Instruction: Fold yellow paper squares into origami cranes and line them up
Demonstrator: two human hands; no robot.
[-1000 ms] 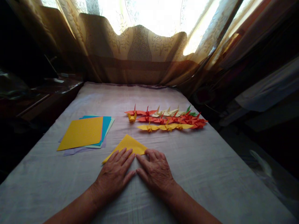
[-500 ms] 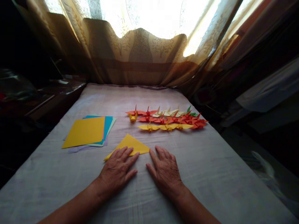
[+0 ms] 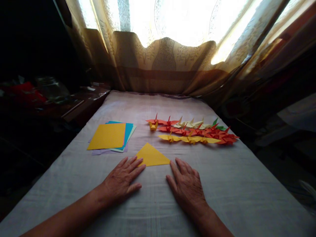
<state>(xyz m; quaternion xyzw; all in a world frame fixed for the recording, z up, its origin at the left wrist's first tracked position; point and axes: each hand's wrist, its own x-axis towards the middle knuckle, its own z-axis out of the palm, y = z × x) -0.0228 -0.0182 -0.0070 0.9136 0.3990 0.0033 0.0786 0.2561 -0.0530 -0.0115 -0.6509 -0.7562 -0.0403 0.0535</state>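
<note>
A yellow sheet of origami paper [image 3: 153, 155], folded into a triangle, lies flat with its peak pointing away from me. My left hand [image 3: 124, 176] rests palm down with its fingers spread over the triangle's left corner, which they hide. At the right corner, the index fingertip of my right hand [image 3: 185, 181] touches the paper's tip or lies just beside it; that hand is also flat, fingers stretched out. Neither hand is closed around anything.
Left of the triangle lies a stack of coloured paper squares [image 3: 107, 136], yellow on top. Rows of folded paper cranes [image 3: 192, 131] in red, yellow, cream and green stand at the right. A pale cloth [image 3: 158, 210] covers the surface; a curtain [image 3: 163, 65] hangs behind.
My left hand has slid left along the lower edge of the triangle, baring more of its middle. My right hand remains at the right corner. The whole view has shifted.
</note>
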